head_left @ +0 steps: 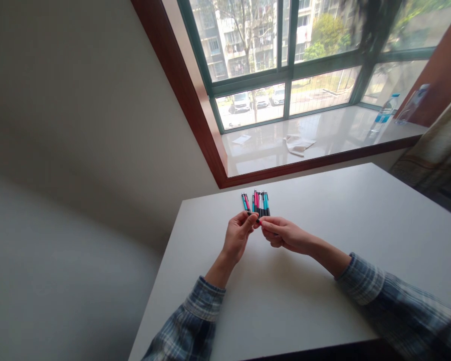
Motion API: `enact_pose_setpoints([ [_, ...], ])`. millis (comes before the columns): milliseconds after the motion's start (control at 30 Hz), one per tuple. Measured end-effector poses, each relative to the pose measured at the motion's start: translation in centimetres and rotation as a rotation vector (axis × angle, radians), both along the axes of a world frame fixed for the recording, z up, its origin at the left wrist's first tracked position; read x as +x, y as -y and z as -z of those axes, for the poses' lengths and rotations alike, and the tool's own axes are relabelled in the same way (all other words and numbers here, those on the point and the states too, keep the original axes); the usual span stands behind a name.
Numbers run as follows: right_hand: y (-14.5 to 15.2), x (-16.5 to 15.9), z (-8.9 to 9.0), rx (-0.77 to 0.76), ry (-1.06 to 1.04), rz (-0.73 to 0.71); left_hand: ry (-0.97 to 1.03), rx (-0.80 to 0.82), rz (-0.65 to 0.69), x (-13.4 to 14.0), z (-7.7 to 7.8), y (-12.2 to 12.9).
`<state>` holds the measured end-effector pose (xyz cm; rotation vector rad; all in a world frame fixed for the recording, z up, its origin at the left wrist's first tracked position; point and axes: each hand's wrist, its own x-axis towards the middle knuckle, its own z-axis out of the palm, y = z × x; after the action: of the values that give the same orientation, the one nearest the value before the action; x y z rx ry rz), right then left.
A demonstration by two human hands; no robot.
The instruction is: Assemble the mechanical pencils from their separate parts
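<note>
Both of my hands meet above the white table (304, 296), close to its far edge. Closed in a pinch, my left hand (236, 235) grips the black part of a pen (258, 220). The fingertips of my right hand (284, 234) are closed on the same pen's pinkish-red part. Most of that pen is hidden by fingers. Just beyond my hands lies a row of several pens (261, 202) in blue, pink and white with black lower parts. Two more pens, a blue and a pink one (247, 201), lie a little to the left of that row.
Behind the table is a window sill (263, 159) with a crumpled pale cloth or paper (298, 144), a white slip (242, 139) and two plastic bottles, one with a blue label (385, 111). A curtain (432, 135) hangs at the right. A wall (78, 125) rises on the left.
</note>
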<state>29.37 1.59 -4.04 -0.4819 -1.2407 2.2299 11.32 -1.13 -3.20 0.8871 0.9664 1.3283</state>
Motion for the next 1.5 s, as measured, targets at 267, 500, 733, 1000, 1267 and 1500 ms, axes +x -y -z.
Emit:
enact_pose_setpoints([
  [267, -0.12, 0.1, -0.09, -0.064, -0.009, 0.024, 0.006, -0.027, 0.093, -0.16, -0.57, 0.18],
  [500, -0.01, -0.02, -0.02, 0.002, 0.016, 0.021, 0.013, -0.028, 0.04, -0.1, -0.39, 0.11],
  [733, -0.14, 0.14, -0.16, -0.064, -0.001, 0.035, 0.05, -0.012, 0.105, -0.24, -0.71, 0.22],
  [1000, -0.05, -0.11, 0.0, -0.01, 0.014, 0.03, -0.013, 0.016, -0.016, -0.02, -0.38, 0.05],
  [1267, -0.11, -0.07, 0.03, -0.083, 0.0, 0.081, -0.032, 0.003, 0.078, -0.08, -0.74, 0.19],
  [1500, 0.04, -0.18, -0.11, -0.048, 0.019, 0.043, -0.065, -0.002, 0.0, -0.08, -0.6, 0.05],
])
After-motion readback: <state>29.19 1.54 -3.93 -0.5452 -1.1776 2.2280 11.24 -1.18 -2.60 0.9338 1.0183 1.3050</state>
